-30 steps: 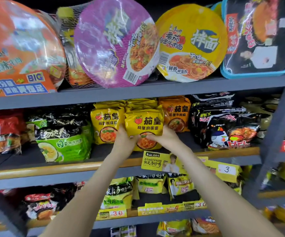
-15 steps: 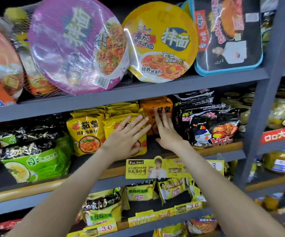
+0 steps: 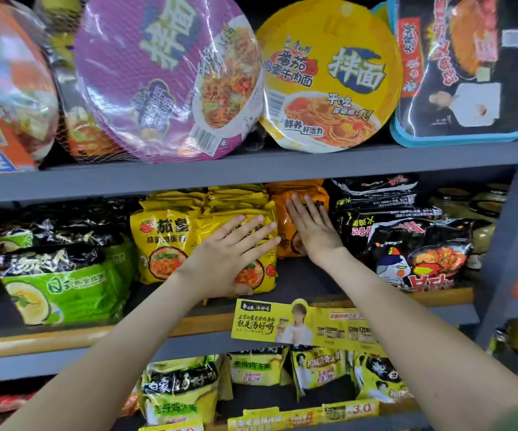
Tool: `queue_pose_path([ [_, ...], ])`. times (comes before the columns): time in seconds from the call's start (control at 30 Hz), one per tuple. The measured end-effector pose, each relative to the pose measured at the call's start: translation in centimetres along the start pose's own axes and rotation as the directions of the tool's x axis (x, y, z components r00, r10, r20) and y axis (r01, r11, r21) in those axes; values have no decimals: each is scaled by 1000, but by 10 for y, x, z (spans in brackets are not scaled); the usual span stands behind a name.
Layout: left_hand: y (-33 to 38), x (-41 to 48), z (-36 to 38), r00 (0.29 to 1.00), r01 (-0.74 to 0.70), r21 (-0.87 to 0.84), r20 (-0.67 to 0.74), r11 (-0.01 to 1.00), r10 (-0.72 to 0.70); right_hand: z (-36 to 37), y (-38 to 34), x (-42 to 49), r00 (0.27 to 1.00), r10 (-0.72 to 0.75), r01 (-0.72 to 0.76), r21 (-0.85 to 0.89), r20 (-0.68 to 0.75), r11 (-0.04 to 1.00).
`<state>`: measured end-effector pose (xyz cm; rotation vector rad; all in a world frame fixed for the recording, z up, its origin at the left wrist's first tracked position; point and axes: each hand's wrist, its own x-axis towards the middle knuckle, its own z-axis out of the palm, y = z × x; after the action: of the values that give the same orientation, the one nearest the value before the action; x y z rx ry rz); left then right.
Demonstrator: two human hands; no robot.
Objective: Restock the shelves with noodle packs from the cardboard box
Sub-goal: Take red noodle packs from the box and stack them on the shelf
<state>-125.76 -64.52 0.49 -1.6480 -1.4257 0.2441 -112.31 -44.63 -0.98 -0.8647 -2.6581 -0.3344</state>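
Left hand (image 3: 231, 259) flat, fingers spread, palm on glossy yellow plastic noodle pack (image 3: 265, 272), gripping nothing. Right hand (image 3: 312, 233) flat too, straight fingers against orange foil noodle pack (image 3: 284, 236) beside it. Yellow pack upright on grey middle shelf (image 3: 65, 339), back from front edge. I'd push evenly, mid-face, till level with matching yellow neighbour pack (image 3: 161, 244). Cardboard box out of view.

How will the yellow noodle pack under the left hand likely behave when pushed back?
The yellow noodle pack probably crinkles and gives: its film wrapper looks glossy and creased. It likely slides easily on the shelf under the flat left hand. Standing upright, it may tip back.
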Motion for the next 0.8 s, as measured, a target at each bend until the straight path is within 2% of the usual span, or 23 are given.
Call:
queue_pose_path([
  [0.2,8,7,-2,999,40,12,25,999,-40,-3,3,-5,999,-33,33,0,-6,999],
  [0.4,1,-6,-7,999,-4,-61,-35,998,2,-20,-6,-23,998,-61,58,218,4,974],
  [0.53,-6,-20,-14,997,-60,-35,-43,998,59,-33,-21,-35,995,-57,23,376,77,926],
  [0.8,-14,-44,-22,1000,-4,-72,-13,997,3,-56,-45,-54,998,22,-52,543,63,838],
])
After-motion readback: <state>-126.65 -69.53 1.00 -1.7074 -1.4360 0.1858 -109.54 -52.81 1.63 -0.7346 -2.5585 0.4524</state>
